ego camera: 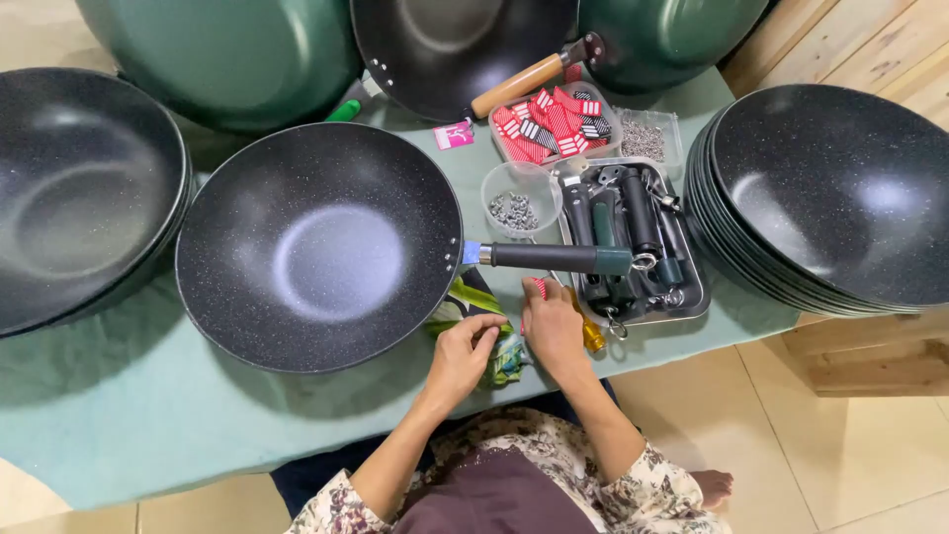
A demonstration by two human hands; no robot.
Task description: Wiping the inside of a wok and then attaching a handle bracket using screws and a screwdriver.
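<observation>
We are gripping a green printed packet with the left hand at the tabletop edge, below the wok; right hand fingers are closing on a small red-striped tag.

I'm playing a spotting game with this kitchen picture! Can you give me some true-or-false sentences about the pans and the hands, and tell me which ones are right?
1. The big black wok in the middle has a handle attached. True.
2. The right hand rests inside the wok. False: it is on the green cloth beside the wok, near a red-and-white tag.
3. A stack of black woks stands at the right. True.
4. The metal tray holds spoons. False: it holds dark handles.
5. The left hand touches a colourful printed sheet. True.
</observation>
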